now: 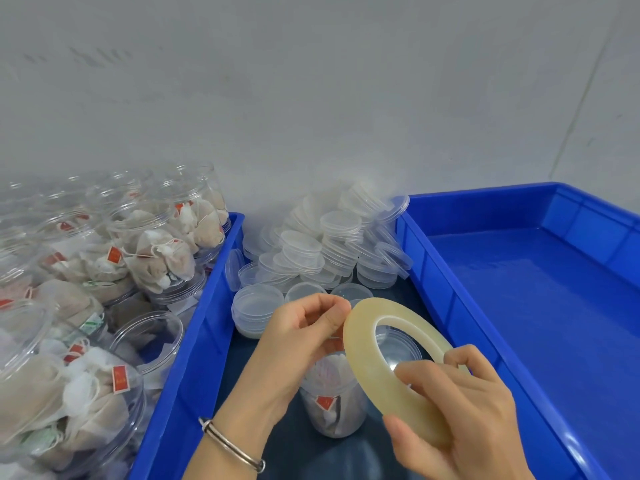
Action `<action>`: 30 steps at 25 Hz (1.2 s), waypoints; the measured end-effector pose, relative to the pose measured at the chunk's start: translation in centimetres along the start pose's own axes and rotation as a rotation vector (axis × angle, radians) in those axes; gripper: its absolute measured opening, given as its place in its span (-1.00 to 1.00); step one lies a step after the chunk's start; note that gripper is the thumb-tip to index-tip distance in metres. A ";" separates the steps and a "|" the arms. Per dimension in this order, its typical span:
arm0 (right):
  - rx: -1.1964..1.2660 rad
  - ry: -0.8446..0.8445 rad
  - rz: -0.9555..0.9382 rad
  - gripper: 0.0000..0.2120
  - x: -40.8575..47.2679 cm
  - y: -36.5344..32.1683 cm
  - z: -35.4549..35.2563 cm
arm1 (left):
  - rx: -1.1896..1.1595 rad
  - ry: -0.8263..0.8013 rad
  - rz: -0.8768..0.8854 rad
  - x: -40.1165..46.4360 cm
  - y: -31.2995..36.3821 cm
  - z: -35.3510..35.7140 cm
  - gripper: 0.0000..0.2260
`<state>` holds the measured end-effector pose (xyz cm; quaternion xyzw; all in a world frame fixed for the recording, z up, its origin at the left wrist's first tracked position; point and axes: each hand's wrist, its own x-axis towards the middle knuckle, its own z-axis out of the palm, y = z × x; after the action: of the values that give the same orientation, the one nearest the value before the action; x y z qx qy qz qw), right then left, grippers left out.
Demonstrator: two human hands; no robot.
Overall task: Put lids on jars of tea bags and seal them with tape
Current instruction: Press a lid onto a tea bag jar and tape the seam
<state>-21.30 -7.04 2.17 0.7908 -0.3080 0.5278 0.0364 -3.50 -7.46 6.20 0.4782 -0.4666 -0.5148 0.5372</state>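
Holding: my right hand (464, 410) grips the tape roll (388, 358), thumb on the near edge, fingers curled thru the hole.
Picking: my left hand (301, 337) pinches at the roll's top-left edge w/ thumb & fingertips. Can't tell if a tape end is pulled loose.
Jar (334, 400): stands upright on the dark counter (298, 455), right under the roll, btwn my hands. Tea bags w/ a red tag inside. A clear lid sits on top.
Spare lids (322, 247): a big pile at the back by the wall.
Left bin (194, 358): blue, full of open jars (152, 251) of tea bags.
Right bin (540, 306): blue, bare inside.
Wrist: a silver bracelet (230, 445) on my left arm.
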 end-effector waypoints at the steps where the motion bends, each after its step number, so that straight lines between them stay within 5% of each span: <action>1: -0.007 -0.002 -0.010 -0.81 0.0 0.1 -0.1 | -0.024 -0.006 -0.007 0.0 0.1 0.0 -0.85; 5: -0.019 -0.002 -0.021 -0.61 -0.1 0.1 0.0 | -0.030 -0.002 -0.001 -0.1 0.2 -0.1 -0.84; 8: -0.037 -0.003 -0.037 -0.86 -0.2 0.1 0.1 | 0.005 -0.026 -0.035 -0.1 0.2 -0.2 -0.80; 11: -0.044 -0.014 -0.045 -0.88 -0.2 0.4 0.1 | 0.072 -0.042 -0.049 -0.2 0.3 -0.1 -0.78; 16: -0.087 -0.039 0.019 -0.48 0.5 0.6 -0.4 | 0.121 0.044 0.089 -0.2 0.2 0.6 -0.79; 24: -0.090 -0.153 0.067 -0.57 0.5 -0.2 -1.1 | 0.072 0.057 0.163 -0.4 0.2 0.4 -0.72; 27: -0.058 -0.350 0.195 -0.76 0.3 -1.0 -2.1 | 0.275 0.214 0.307 -1.1 0.9 0.8 -0.89; 30: 0.179 -0.511 0.474 -0.43 0.6 -2.3 -2.8 | 0.566 0.238 0.588 -2.3 1.9 2.0 -0.90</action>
<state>-22.24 -4.38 4.52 0.8039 -0.4345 0.3316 -0.2346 -5.41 -5.19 8.27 0.5096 -0.6409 -0.1324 0.5586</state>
